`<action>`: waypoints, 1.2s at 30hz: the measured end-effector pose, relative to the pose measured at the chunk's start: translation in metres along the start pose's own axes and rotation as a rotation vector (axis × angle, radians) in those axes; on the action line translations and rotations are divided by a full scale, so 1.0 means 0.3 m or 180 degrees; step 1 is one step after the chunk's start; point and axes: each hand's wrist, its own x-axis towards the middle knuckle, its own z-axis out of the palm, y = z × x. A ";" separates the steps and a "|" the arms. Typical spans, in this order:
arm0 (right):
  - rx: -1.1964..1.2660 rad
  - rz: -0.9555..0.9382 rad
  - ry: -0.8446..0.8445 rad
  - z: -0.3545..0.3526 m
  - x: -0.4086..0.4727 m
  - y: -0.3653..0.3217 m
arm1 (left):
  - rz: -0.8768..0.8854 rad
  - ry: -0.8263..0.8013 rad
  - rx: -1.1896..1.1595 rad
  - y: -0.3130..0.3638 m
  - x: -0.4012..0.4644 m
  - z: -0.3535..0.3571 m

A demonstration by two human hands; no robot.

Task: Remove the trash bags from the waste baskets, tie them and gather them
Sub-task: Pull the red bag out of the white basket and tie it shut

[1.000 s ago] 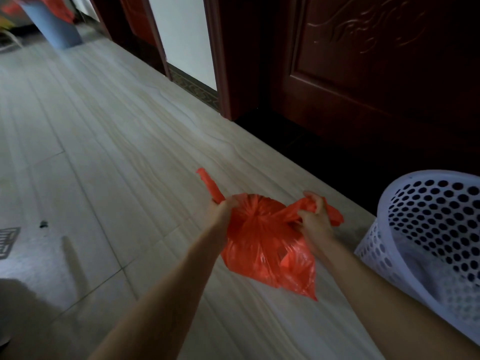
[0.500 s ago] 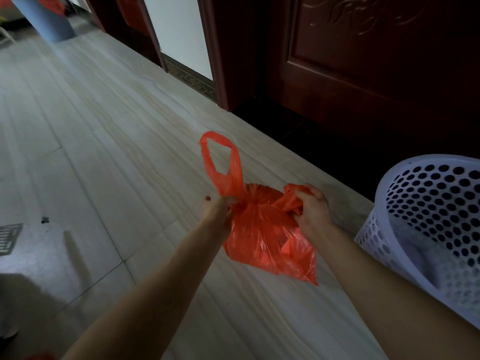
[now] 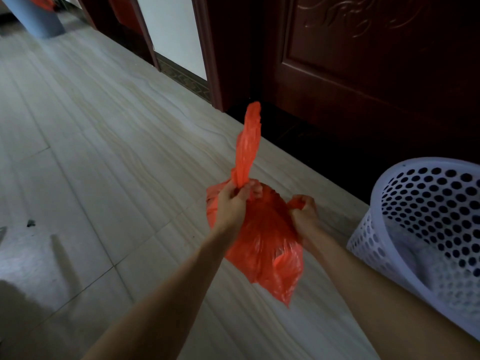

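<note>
An orange-red trash bag [image 3: 262, 242] hangs in the air above the tiled floor, held between both my hands. My left hand [image 3: 235, 200] grips the base of one bag handle, which sticks straight up as a twisted strip. My right hand [image 3: 304, 213] is closed on the other handle at the bag's right side. A white perforated waste basket [image 3: 376, 245] stands tilted at the lower right, with nothing visible inside it.
A dark carved wooden door [image 3: 376, 74] and its frame run along the back right. A second bin [image 3: 41, 19], blue-grey with a red bag, stands far off at the top left. A small dark speck [image 3: 31, 223] lies on the floor at left.
My left hand moved right, toward the bag's middle. Its handle, first a short stub, then an open loop, now stands up as a long twisted strip. My right hand kept its grip.
</note>
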 end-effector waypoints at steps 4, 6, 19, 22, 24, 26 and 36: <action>0.0168 0.0026 -0.0175 0.007 -0.005 -0.003 | -0.0502 0.0024 0.0665 0.007 0.025 -0.007; 0.0650 -0.0159 -0.0133 0.028 -0.021 -0.029 | -0.0276 0.0002 0.2221 -0.030 0.019 -0.020; 0.1080 -0.0973 -0.0757 -0.048 -0.085 -0.226 | -0.0143 -0.0086 0.4275 -0.122 0.011 0.042; 0.1442 -0.0915 -0.0369 -0.058 -0.057 -0.266 | 0.0027 -0.0068 0.3766 -0.122 0.038 0.002; 0.1185 -0.0812 0.0064 -0.060 -0.026 -0.258 | -0.0012 -0.0301 0.3099 -0.108 0.057 -0.043; 0.0599 -0.0420 0.0167 -0.052 0.002 -0.211 | -0.0432 -0.0456 0.1985 -0.087 0.066 -0.078; 0.1219 0.0651 -0.0470 -0.029 0.009 -0.172 | -0.1178 -0.1284 0.0708 0.008 0.020 -0.121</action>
